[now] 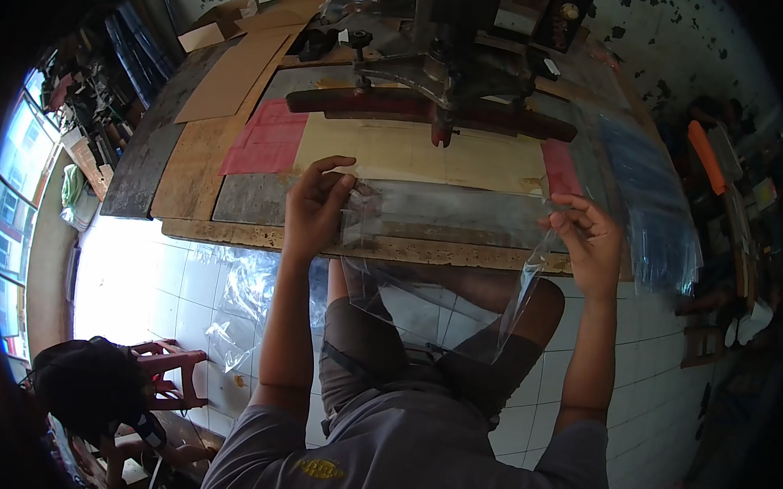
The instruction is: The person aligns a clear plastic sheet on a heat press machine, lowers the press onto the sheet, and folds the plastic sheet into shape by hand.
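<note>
A clear plastic sheet [442,289] hangs between my two hands over the table's front edge and my lap. My left hand [324,199] pinches its upper left corner. At the upper right corner, my right hand [585,230] has thumb and fingers closed on the sheet. Just beyond the hands, a cream sheet [412,150] lies on the table between a larger pink piece [268,137] on the left and a smaller pink piece [561,167] on the right. Above them is a dark metal press bar [371,102].
Cardboard sheets [229,88] lie at the table's left. Blue-tinted plastic sheets [652,193] hang over its right side. Crumpled clear plastic [256,291] and a red stool [176,375] are on the floor at left, beside another person [93,389].
</note>
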Demonstrator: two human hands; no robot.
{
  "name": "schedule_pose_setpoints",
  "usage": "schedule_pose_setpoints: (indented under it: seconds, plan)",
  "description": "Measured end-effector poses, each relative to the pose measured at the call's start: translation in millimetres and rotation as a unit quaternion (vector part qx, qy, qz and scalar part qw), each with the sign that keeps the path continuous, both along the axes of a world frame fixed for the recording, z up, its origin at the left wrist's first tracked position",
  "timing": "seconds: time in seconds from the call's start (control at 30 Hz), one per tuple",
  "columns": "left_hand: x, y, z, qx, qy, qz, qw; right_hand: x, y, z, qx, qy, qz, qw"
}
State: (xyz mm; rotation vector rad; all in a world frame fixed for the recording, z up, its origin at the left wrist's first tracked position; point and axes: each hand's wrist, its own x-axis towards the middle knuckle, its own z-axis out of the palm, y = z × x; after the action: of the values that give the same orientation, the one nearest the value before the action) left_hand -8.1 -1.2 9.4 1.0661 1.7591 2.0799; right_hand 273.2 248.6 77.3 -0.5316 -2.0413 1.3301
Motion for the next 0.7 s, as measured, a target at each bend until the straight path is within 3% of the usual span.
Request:
schedule_pose_setpoints:
  seconds: [0.43,0.7]
  plan:
    - [4.4,-1.2,4.6,-0.016,0.006,0.009,1.0,-0.2,12.7,-10.3,-0.036,-0.027,0.036,0.998]
    - [2.5,-0.6,2.3,-0.033,0.007,0.026,0.999,-1.3,2.7,5.8,0.114,-0.043,0.058,0.991]
